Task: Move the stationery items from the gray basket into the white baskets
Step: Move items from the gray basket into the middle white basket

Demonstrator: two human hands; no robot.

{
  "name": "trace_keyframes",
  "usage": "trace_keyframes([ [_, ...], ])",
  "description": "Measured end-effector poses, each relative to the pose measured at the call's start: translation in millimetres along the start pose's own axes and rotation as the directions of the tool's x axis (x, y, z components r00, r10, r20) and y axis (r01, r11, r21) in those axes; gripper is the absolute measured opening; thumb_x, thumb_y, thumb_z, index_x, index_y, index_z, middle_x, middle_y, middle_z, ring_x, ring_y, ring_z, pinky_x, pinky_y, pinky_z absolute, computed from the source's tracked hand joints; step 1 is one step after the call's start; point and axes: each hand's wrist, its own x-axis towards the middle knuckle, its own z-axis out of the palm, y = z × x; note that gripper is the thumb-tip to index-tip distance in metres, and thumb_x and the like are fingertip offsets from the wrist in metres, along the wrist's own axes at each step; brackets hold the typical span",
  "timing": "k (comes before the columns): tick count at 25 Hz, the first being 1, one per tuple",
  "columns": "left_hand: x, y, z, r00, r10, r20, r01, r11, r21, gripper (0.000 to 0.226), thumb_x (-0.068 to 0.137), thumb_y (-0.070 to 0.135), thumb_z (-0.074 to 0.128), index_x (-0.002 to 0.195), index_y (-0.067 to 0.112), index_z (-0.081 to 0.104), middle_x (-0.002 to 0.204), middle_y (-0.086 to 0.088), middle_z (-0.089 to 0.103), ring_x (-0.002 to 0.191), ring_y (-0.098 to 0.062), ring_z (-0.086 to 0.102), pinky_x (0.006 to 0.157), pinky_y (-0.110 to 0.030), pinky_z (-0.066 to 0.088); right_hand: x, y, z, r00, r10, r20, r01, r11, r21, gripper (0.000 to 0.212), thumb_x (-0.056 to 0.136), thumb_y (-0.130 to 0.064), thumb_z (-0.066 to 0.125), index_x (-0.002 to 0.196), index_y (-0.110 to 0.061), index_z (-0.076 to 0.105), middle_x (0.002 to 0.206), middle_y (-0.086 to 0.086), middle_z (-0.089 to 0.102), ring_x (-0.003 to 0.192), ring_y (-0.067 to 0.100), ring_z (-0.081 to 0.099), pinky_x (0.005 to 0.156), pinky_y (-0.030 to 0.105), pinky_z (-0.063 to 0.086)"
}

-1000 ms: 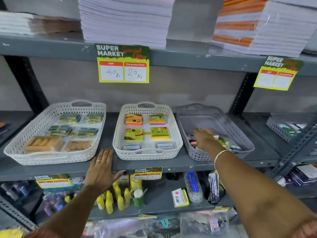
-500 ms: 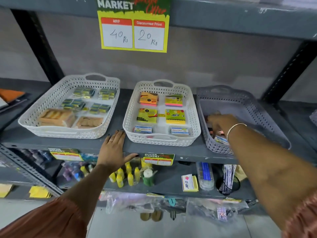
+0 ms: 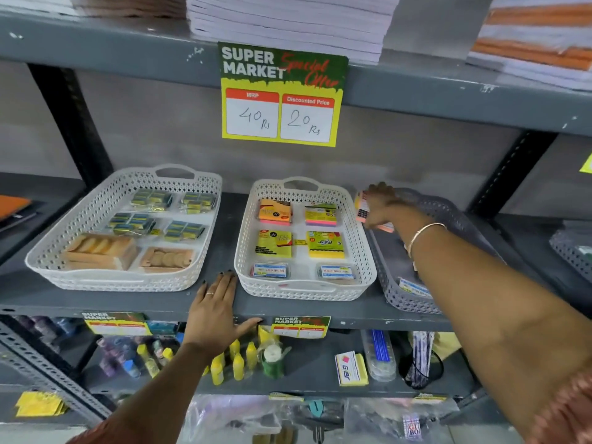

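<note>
The gray basket (image 3: 407,302) stands at the right of the middle shelf, with a small labelled box (image 3: 415,288) left near its front. My right hand (image 3: 381,205) is lifted above the basket's left rim, shut on a pink and orange sticky-note pack (image 3: 362,206). The middle white basket (image 3: 304,291) holds sticky-note pads and two small boxes in rows. The left white basket (image 3: 105,278) holds staple packs and two brown packets. My left hand (image 3: 213,310) lies flat, fingers spread, on the shelf edge between the white baskets.
A yellow price sign (image 3: 282,94) hangs from the upper shelf, which carries paper stacks (image 3: 288,24). The lower shelf holds yellow glue bottles (image 3: 238,363) and other packets. Another gray basket (image 3: 573,251) sits at the far right.
My right hand has risen out of the gray basket with the sticky-note pack and moved left toward the middle white basket. My left hand stays on the shelf edge.
</note>
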Motion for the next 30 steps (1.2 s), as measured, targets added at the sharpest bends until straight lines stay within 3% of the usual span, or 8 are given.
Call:
trace_keyframes([
  [4, 0.7, -1.2, 1.5, 1.000, 0.004, 0.007, -0.004, 1.000, 0.005, 0.104, 0.073, 0.083, 0.012, 0.128, 0.002, 0.048, 0.130, -0.015, 0.056, 0.120, -0.028, 0.052, 0.103, -0.047, 0.037, 9.5, -62.3, 29.4, 0.972, -0.220, 0.082, 0.222, 0.975, -0.017, 0.084, 0.069, -0.014, 0.076, 0.140, -0.003, 0.033, 0.137, 0.017, 0.036, 0.130, 0.032, 0.038, 0.104, 0.041, 0.044],
  [15, 2.9, -4.1, 7.8, 1.000, 0.020, -0.017, -0.020, 1.000, 0.009, 0.104, 0.073, 0.082, 0.014, 0.130, 0.002, 0.047, 0.133, -0.014, 0.054, 0.123, -0.027, 0.049, 0.106, -0.047, 0.032, 10.0, -88.9, 71.7, 0.952, -0.171, 0.255, 0.203, 0.973, -0.106, 0.087, 0.075, -0.013, 0.071, 0.146, -0.002, 0.022, 0.147, 0.018, 0.026, 0.138, 0.033, 0.027, 0.111, 0.048, 0.034],
  [19, 2.9, -3.9, 7.8, 1.000, 0.014, -0.017, -0.014, 1.000, -0.013, 0.105, 0.073, 0.083, 0.013, 0.129, 0.001, 0.048, 0.132, -0.015, 0.054, 0.123, -0.028, 0.049, 0.105, -0.048, 0.032, 3.4, -74.9, 51.9, 0.975, -0.154, 0.163, 0.130, 0.980, 0.148, 0.084, 0.083, -0.021, 0.066, 0.149, -0.005, 0.018, 0.153, 0.018, 0.024, 0.142, 0.034, 0.023, 0.114, 0.043, 0.031],
  [21, 1.9, -2.8, 5.7, 1.000, 0.012, -0.007, -0.012, 1.000, -0.012, 0.106, 0.073, 0.083, 0.011, 0.128, 0.000, 0.049, 0.130, -0.016, 0.056, 0.122, -0.028, 0.051, 0.104, -0.048, 0.033, 0.8, -51.7, 37.2, 0.996, -0.093, -0.014, 0.094, 0.962, 0.256, 0.053, 0.087, -0.015, 0.058, 0.135, 0.000, 0.042, 0.138, 0.022, 0.046, 0.129, 0.036, 0.044, 0.101, 0.039, 0.044],
  [23, 0.9, -2.0, 4.3, 1.000, 0.014, -0.005, -0.014, 1.000, -0.011, 0.107, 0.073, 0.083, 0.010, 0.127, -0.001, 0.050, 0.129, -0.016, 0.056, 0.121, -0.029, 0.051, 0.103, -0.049, 0.034, -5.7, -19.6, 24.9, 0.998, -0.012, -0.065, 0.029, 0.965, 0.261, 0.016, 0.087, -0.004, 0.051, 0.096, 0.005, 0.061, 0.100, 0.024, 0.063, 0.101, 0.033, 0.061, 0.071, 0.028, 0.046],
  [27, -0.1, -1.1, 3.5, 1.000, 0.022, -0.012, -0.022, 1.000, -0.014, 0.108, 0.072, 0.083, 0.009, 0.127, -0.001, 0.049, 0.129, -0.017, 0.056, 0.121, -0.030, 0.051, 0.104, -0.049, 0.034, -40.0, 38.2, 25.3, 0.930, 0.076, 0.359, -0.114, 0.990, 0.086, 0.025, 0.082, -0.013, 0.065, 0.060, -0.010, 0.054, 0.056, 0.006, 0.058, 0.060, 0.021, 0.050, 0.065, 0.028, 0.042],
  [29, -0.4, 0.0, 2.8, 1.000, 0.022, -0.009, -0.022, 1.000, -0.018, 0.109, 0.072, 0.083, 0.007, 0.126, -0.002, 0.050, 0.128, -0.018, 0.056, 0.120, -0.030, 0.051, 0.103, -0.050, 0.036, -55.9, 47.7, 40.5, 0.847, 0.151, 0.510, -0.090, 0.986, -0.142, 0.016, 0.078, -0.024, 0.071, 0.083, -0.010, 0.066, 0.090, 0.005, 0.068, 0.080, 0.024, 0.058, 0.075, 0.032, 0.047],
  [30, -0.5, 0.1, 2.8, 1.000, 0.021, -0.007, -0.021, 1.000, -0.018, 0.110, 0.072, 0.083, 0.007, 0.126, -0.002, 0.050, 0.128, -0.018, 0.056, 0.120, -0.031, 0.051, 0.103, -0.050, 0.036, -60.7, 53.0, 52.5, 0.861, 0.174, 0.478, -0.089, 0.977, -0.194, 0.034, 0.079, -0.024, 0.069, 0.110, -0.010, 0.064, 0.120, 0.008, 0.062, 0.103, 0.026, 0.058, 0.087, 0.033, 0.047],
])
